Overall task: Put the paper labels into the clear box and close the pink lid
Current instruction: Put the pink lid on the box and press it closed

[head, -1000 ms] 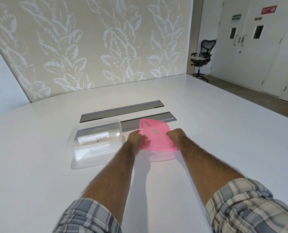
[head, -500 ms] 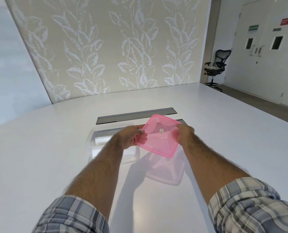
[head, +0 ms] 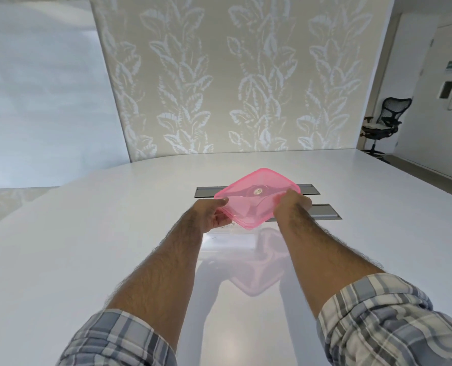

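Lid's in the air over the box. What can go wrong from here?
1. The pink lid is held tilted and rotated, one corner toward the person, so it may land off square on the clear box.
2. The lid and both arms hide most of the box, so lining up the rim is partly blind.
3. The left hand and right hand grip only the edges, so pressing unevenly may leave a corner unsealed.

Your view is bright and evenly lit, with soft daylight washing the left side pale. The glossy white table (head: 114, 247) throws a broad glare patch near you and mirrors a pink tint under the pink lid (head: 256, 198). Soft grey shadows trail beneath both forearms. Wide-angle distortion bows the table edge and stretches your plaid sleeves (head: 394, 326) at the bottom corners. Distant detail looks slightly soft.
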The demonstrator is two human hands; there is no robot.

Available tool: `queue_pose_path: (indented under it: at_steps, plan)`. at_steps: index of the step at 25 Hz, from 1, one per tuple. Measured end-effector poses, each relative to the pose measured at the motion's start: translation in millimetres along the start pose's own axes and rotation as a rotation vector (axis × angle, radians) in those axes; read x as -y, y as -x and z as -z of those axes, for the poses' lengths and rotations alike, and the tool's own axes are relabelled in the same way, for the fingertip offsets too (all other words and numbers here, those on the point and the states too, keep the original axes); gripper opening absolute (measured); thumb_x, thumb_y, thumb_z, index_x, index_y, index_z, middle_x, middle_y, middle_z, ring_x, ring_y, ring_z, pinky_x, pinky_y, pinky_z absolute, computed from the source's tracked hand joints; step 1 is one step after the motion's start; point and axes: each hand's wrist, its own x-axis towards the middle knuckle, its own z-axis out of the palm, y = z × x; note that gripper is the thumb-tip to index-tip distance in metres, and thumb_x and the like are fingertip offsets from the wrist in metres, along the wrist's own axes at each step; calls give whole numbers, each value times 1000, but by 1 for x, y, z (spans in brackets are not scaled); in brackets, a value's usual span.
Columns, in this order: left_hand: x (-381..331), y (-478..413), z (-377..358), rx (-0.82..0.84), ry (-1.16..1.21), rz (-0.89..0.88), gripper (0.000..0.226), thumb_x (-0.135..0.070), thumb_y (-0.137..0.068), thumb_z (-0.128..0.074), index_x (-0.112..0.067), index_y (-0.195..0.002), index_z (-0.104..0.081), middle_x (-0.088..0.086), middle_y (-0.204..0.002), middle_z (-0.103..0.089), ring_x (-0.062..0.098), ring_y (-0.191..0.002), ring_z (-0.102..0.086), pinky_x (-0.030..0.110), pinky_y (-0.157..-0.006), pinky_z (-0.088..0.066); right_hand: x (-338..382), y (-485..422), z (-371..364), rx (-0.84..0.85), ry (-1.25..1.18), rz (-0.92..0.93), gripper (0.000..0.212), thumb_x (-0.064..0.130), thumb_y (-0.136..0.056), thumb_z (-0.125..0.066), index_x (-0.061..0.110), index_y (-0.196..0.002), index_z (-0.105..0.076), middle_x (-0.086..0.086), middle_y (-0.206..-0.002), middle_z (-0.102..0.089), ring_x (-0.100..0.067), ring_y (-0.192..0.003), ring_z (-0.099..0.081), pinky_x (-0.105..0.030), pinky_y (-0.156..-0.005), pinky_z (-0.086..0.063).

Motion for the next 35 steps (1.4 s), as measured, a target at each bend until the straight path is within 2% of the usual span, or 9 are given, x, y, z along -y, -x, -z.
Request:
queue_pose_path:
  at_steps: [5, 8, 11, 16, 19, 22, 28, 31, 35]
  plan:
    - [-24, -10, 47, -118, -17, -79, 8, -1, -96, -61, -1, -88, -61, 9, -76, -63, 19, -63, -60, 30, -50, -59, -16, 20, -37, 63, 40, 50, 17, 10, -87, -70, 2, -100, -63, -10, -72, -62, -14, -33, -50, -14, -32, -38]
    - [-34, -20, 79, -173, -110, -90, 14, -3, -97, -61, -1, -83, -59, 9, -73, -60, 17, -59, -55, 26, -45, -55, -23, 20, -41, 168, 188, 39, 18, 12, -83, -76, 1, -81, -62, -12, -66, -57, -17, -38, -48, -17, -36, -39]
    - [-38, -33, 103, -252, -211, -148, 11, -3, -93, -66, 2, -86, -59, 13, -75, -61, 20, -58, -57, 28, -42, -56, -33, 26, -43, 259, 386, -44, 18, 2, -82, -76, 1, -91, -61, -13, -74, -52, -20, -54, -47, -24, -44, -45]
    - [-41, -56, 115, -280, -590, -286, 21, -14, -90, -71, 5, -96, -67, 18, -87, -67, 33, -79, -70, 44, -77, -61, -48, 32, -39, 188, 834, 146, 26, 11, -79, -81, 0, -86, -58, -16, -87, -59, -28, -73, -58, -40, -63, -58]
    - [-43, -62, 112, -230, -889, -381, 23, -24, -93, -65, -2, -93, -69, 15, -90, -73, 30, -78, -70, 32, -74, -55, -55, 30, -36, 162, 955, 216, 36, 23, -79, -81, -3, -98, -65, -16, -92, -64, -28, -67, -60, -42, -70, -61]
    - [-43, -68, 109, -230, -1028, -405, 32, -30, -96, -62, -1, -106, -68, 17, -109, -70, 34, -101, -66, 35, -81, -50, -59, 27, -34, 162, 1017, 234, 43, 27, -78, -81, -3, -104, -65, -14, -94, -63, -26, -62, -61, -38, -64, -60]
    - [-34, -82, 106, -277, -1128, -346, 42, -35, -98, -60, 1, -118, -66, 18, -119, -68, 35, -111, -62, 38, -88, -49, -57, 9, -37, 201, 1099, 218, 39, 27, -75, -84, 1, -97, -66, -14, -95, -65, -29, -74, -65, -34, -57, -56]
    - [-28, -87, 104, -262, -1155, -302, 41, -35, -98, -59, 1, -116, -65, 18, -119, -67, 36, -110, -62, 36, -84, -48, -55, -1, -38, 205, 1132, 223, 33, 27, -74, -85, 6, -79, -59, -13, -89, -65, -28, -69, -63, -32, -55, -55]
    - [-22, -94, 100, -258, -1176, -284, 40, -36, -98, -59, 0, -113, -66, 17, -117, -67, 35, -107, -63, 36, -81, -48, -56, -14, -37, 243, 1167, 184, 36, 26, -74, -85, 5, -86, -59, -13, -82, -60, -25, -59, -56, -26, -46, -47]
